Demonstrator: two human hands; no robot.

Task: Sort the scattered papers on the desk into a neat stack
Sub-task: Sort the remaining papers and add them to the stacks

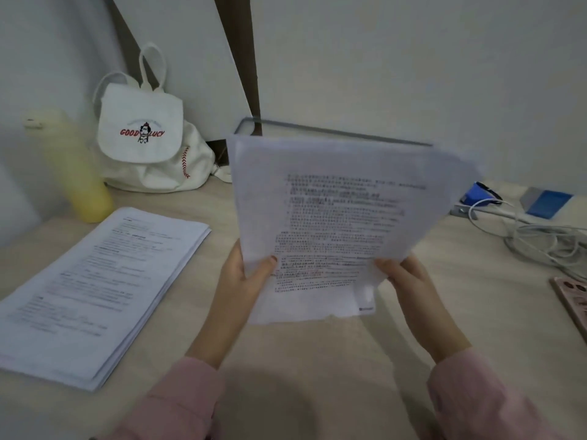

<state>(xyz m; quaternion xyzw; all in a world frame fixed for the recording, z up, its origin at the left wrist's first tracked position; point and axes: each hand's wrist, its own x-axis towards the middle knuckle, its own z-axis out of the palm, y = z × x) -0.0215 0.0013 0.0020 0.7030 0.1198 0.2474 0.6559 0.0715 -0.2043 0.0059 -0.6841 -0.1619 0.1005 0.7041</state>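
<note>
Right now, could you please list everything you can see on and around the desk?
held papers: one sheaf, white with print, lifted above mid-desk
paper stack: one, white with print, flat on the desk's left
desk: one, pale wood, under everything
backpack: one, white with red lettering, back left by the wall
bottle: one, yellow, left of the backpack
grey panel: one, grey, behind the held papers
blue items: two, blue, back right; kind unclear
cables: one tangle, white, right side
pink item: one, pink, right edge
sleeves: two, pink, bottom of view
left hand: one, grips the sheaf's lower left
right hand: one, grips its lower right
</note>
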